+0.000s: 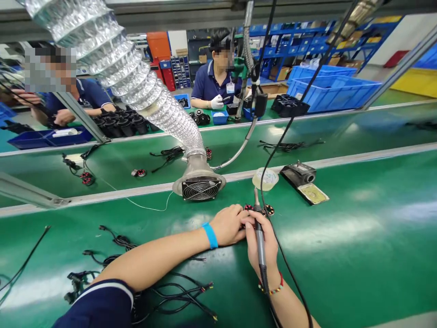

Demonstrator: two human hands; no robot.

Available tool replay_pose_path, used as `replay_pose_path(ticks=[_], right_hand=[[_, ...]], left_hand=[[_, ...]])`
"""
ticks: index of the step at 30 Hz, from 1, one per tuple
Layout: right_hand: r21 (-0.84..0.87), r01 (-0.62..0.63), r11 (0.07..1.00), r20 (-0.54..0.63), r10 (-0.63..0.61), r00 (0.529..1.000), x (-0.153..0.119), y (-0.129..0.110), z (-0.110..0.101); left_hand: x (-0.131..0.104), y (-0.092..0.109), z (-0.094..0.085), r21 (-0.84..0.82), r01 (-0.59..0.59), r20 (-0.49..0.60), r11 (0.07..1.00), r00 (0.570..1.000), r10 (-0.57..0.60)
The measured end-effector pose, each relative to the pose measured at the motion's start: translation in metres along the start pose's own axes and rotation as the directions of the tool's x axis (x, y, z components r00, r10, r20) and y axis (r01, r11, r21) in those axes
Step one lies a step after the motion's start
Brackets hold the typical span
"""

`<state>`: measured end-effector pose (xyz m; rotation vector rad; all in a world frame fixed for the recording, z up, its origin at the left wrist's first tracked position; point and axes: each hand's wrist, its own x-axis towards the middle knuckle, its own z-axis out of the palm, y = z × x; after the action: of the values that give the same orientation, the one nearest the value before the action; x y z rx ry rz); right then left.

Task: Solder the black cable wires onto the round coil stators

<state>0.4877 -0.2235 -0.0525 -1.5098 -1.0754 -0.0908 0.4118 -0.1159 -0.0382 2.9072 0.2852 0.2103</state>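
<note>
My right hand (263, 243) grips a soldering iron (259, 228) like a pen, its tip pointing away from me at a small round part with red windings (268, 210) on the green mat. My left hand (230, 224), with a blue wristband, rests fingers-down beside that part and seems to pin it or a wire against the mat; what is under the fingers is hidden. The iron's black cord runs up and away overhead.
A fume fan (200, 187) on a silver flexible duct stands just beyond my hands. A soldering stand with sponge (305, 180) and a clear solder spool (265, 178) lie to the right. Black wire harnesses (177, 294) lie at the near left. Two other people work across the conveyor.
</note>
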Motion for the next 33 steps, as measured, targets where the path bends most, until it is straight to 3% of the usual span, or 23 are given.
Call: replay_pose_path(ticks=[2, 3, 4, 5, 7, 9, 10, 11, 13, 17, 20, 24, 27, 30, 31, 33], right_hand=[[0.029, 0.004, 1.000, 0.009, -0.004, 1.000, -0.001, -0.002, -0.002], [0.046, 0.002, 0.999, 0.017, -0.003, 1.000, -0.002, -0.004, -0.002], [0.058, 0.003, 0.998, 0.028, -0.005, 1.000, -0.002, -0.005, -0.003], [0.063, 0.009, 0.998, 0.038, -0.011, 0.999, -0.003, -0.007, -0.004], [0.066, 0.017, 0.998, 0.063, -0.021, 0.998, -0.003, -0.009, -0.005], [0.073, 0.028, 0.997, 0.103, -0.035, 0.994, -0.003, -0.011, -0.004], [0.076, 0.036, 0.996, 0.121, -0.045, 0.992, -0.003, -0.011, -0.004], [0.077, 0.044, 0.996, 0.135, -0.054, 0.989, -0.003, -0.011, -0.003], [0.062, 0.063, 0.996, 0.156, -0.072, 0.985, -0.004, -0.010, -0.001], [0.017, 0.061, 0.998, 0.189, -0.063, 0.980, -0.003, -0.005, 0.003], [0.000, 0.066, 0.998, 0.176, -0.065, 0.982, -0.001, -0.001, 0.006], [-0.008, 0.074, 0.997, 0.163, -0.072, 0.984, 0.001, 0.000, 0.008], [-0.015, 0.088, 0.996, 0.172, -0.084, 0.981, 0.000, -0.001, 0.008], [-0.005, 0.093, 0.996, 0.181, -0.091, 0.979, -0.002, -0.004, 0.007], [0.006, 0.091, 0.996, 0.180, -0.090, 0.979, -0.003, -0.005, 0.006], [0.042, 0.084, 0.996, 0.183, -0.091, 0.979, -0.003, -0.008, 0.005]], left_hand=[[-0.006, -0.012, -0.010, 0.013, -0.026, -0.164, 1.000, 0.986, 0.028], [-0.015, -0.024, -0.018, 0.027, -0.013, -0.299, 1.000, 0.954, 0.021], [-0.026, -0.040, -0.028, 0.042, 0.014, -0.448, 0.999, 0.894, 0.006], [-0.040, -0.059, -0.040, 0.033, 0.102, -0.610, 0.994, 0.790, -0.061], [-0.070, -0.103, -0.066, -0.017, 0.316, -0.731, 0.948, 0.643, -0.228], [-0.099, -0.147, -0.090, -0.156, 0.594, -0.806, 0.789, 0.385, -0.449], [-0.110, -0.167, -0.100, -0.216, 0.667, -0.810, 0.713, 0.285, -0.513], [-0.120, -0.186, -0.106, -0.269, 0.722, -0.791, 0.637, 0.212, -0.574], [-0.133, -0.217, -0.111, -0.338, 0.798, -0.702, 0.498, 0.139, -0.699], [-0.145, -0.253, -0.104, -0.376, 0.884, -0.438, 0.277, 0.093, -0.894], [-0.151, -0.265, -0.103, -0.399, 0.898, -0.271, 0.187, 0.080, -0.959], [-0.157, -0.265, -0.110, -0.490, 0.860, -0.148, 0.141, 0.077, -0.986], [-0.159, -0.249, -0.117, -0.630, 0.770, -0.076, 0.104, 0.072, -0.995], [-0.161, -0.218, -0.124, -0.777, 0.626, 0.017, 0.073, 0.136, -0.991], [-0.162, -0.204, -0.126, -0.809, 0.584, 0.045, 0.065, 0.172, -0.984], [-0.163, -0.171, -0.128, -0.871, 0.489, 0.116, 0.040, 0.283, -0.952]])
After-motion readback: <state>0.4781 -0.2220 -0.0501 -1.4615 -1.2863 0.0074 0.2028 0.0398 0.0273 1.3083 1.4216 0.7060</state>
